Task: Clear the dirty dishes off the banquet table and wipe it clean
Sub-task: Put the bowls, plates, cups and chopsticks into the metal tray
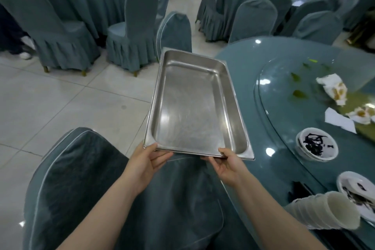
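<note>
Steel tray [194, 105]: empty, near short rim pinched by left grip [147, 163] and right grip [227, 165]; body extends away beyond both, its right edge over the bench [263, 168].

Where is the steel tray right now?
Centre of the head view: the steel tray is held by left hand and right hand, above a covered chair, beside the table.

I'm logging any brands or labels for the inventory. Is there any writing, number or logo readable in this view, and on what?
None can be read.
The steel tray held by both hands shows no stamp or lettering.
The dark marks in the small white dish look like food scraps, not writing.
The stacked white cups and crumpled napkins are unprinted.
</note>
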{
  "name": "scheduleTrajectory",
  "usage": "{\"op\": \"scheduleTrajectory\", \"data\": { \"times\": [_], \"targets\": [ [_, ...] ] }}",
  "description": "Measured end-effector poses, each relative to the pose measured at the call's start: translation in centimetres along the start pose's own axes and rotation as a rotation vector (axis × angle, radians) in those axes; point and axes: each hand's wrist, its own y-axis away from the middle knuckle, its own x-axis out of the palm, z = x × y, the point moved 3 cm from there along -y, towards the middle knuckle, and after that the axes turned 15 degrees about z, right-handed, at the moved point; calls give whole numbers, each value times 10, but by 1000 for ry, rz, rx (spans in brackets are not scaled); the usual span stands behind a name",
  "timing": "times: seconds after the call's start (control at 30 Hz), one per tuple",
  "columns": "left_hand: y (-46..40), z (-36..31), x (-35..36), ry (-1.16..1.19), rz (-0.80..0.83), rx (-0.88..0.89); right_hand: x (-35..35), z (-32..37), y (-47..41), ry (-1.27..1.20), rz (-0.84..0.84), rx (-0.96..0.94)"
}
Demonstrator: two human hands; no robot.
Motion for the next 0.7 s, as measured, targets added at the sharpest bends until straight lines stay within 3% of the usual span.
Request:
{"op": "scheduleTrajectory", "data": {
  "times": [0.3,0.7],
  "targets": [
    [-118,-6,41,-146,-40,-85,-34,82,-63,-55,-57,-33],
    [-195,-4,81,-37,-60,-225,-53,135,-105,-165,-231,-72]
  ]
}}
